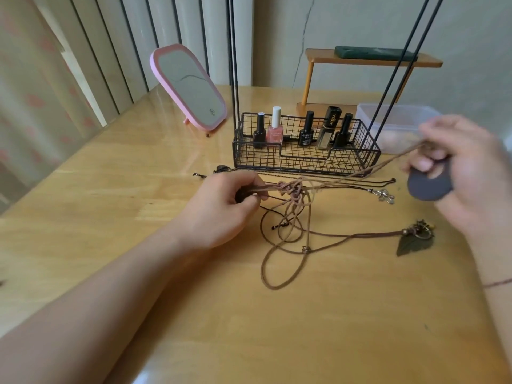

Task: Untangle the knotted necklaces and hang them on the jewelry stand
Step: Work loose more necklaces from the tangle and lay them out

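Near the tabletop's far left edge stands a pink mirror [191, 85]. The left hand [230, 206] pinches the brown cords beside the knot [292, 191] at mid-table, loose loops lying toward the near edge. Behind, a wire basket [304, 159] holds polish bottles. A leaf pendant [412, 242] lies rightward. The right hand [460, 167] grips a taut cord and dark flat pendant [426, 187].

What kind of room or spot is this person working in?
Probably a dressing table at home: a pink vanity mirror stands on the wooden table, and a wire basket holds nail polish bottles.
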`<move>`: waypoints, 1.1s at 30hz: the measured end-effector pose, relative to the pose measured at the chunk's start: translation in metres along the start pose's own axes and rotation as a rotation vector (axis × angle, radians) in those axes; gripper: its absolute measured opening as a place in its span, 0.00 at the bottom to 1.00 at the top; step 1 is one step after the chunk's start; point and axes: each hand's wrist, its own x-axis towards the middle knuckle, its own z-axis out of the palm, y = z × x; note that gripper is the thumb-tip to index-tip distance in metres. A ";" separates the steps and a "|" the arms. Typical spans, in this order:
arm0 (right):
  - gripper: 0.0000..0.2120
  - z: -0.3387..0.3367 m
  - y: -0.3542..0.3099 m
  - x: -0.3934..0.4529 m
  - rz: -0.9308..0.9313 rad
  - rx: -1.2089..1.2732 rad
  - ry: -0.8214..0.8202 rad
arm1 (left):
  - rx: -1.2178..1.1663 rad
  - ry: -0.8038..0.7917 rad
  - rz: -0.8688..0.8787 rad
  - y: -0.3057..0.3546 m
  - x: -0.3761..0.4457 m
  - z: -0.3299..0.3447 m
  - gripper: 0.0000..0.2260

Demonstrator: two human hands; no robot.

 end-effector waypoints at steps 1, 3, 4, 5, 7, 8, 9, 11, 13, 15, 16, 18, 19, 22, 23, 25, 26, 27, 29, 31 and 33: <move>0.11 0.011 -0.004 -0.003 0.011 -0.242 -0.028 | 0.005 0.027 -0.018 -0.002 0.001 0.000 0.08; 0.09 0.015 0.006 0.000 -0.044 -0.577 -0.009 | 0.007 0.075 -0.043 -0.004 0.002 -0.001 0.07; 0.08 0.018 0.006 -0.003 -0.061 -0.659 -0.032 | 0.008 0.096 -0.051 -0.004 0.002 -0.002 0.08; 0.08 0.017 0.005 -0.002 -0.067 -0.722 -0.059 | 0.011 0.117 -0.056 -0.004 0.002 -0.002 0.08; 0.06 0.019 0.006 -0.001 -0.048 -0.826 -0.143 | 0.016 0.152 -0.073 -0.004 0.003 -0.003 0.08; 0.06 0.020 0.011 -0.002 -0.049 -0.898 -0.217 | 0.017 0.162 -0.084 -0.004 0.003 -0.003 0.08; 0.06 0.020 0.014 -0.003 -0.043 -0.955 -0.278 | 0.014 0.171 -0.094 -0.004 0.003 -0.003 0.08; 0.04 0.017 0.018 0.000 -0.013 -1.032 -0.371 | -0.011 0.180 -0.116 -0.005 0.004 -0.004 0.06; 0.04 0.018 0.017 -0.001 -0.002 -1.064 -0.436 | -0.049 0.191 -0.132 -0.004 0.005 -0.003 0.04; 0.07 0.021 0.016 -0.004 -0.089 -1.087 -0.456 | -0.083 0.198 -0.153 -0.003 0.006 -0.003 0.04; 0.07 0.026 0.013 -0.008 -0.157 -1.049 -0.447 | -0.103 0.196 -0.173 -0.002 0.006 -0.004 0.05; 0.04 0.036 0.005 -0.018 -0.260 -0.862 -0.482 | -0.155 0.184 -0.213 0.000 0.006 -0.004 0.07; 0.02 0.042 0.002 -0.025 -0.281 -0.769 -0.566 | -0.181 0.177 -0.229 0.000 0.006 -0.004 0.08; 0.02 0.062 0.005 -0.046 -0.356 -0.681 -0.774 | -0.227 0.167 -0.260 0.002 0.006 -0.004 0.10; 0.01 0.066 0.009 -0.049 -0.349 -0.689 -0.776 | -0.252 0.164 -0.271 0.003 0.006 -0.004 0.11; 0.02 0.073 0.015 -0.050 -0.306 -0.733 -0.742 | -0.321 0.146 -0.291 0.004 0.007 -0.004 0.11; 0.04 0.074 0.018 -0.050 -0.284 -0.763 -0.732 | -0.358 0.136 -0.298 0.004 0.007 -0.004 0.11; 0.06 0.075 0.019 -0.050 -0.270 -0.790 -0.730 | -0.385 0.127 -0.300 0.004 0.007 -0.004 0.12; 0.08 0.074 0.018 -0.049 -0.243 -0.832 -0.742 | -0.394 0.112 -0.298 0.004 0.007 -0.005 0.12; 0.08 0.071 0.014 -0.047 -0.200 -0.849 -0.784 | -0.376 0.115 -0.309 0.004 0.007 -0.005 0.12; 0.09 0.065 0.008 -0.045 -0.152 -0.879 -0.843 | -0.327 0.127 -0.300 0.005 0.007 -0.006 0.12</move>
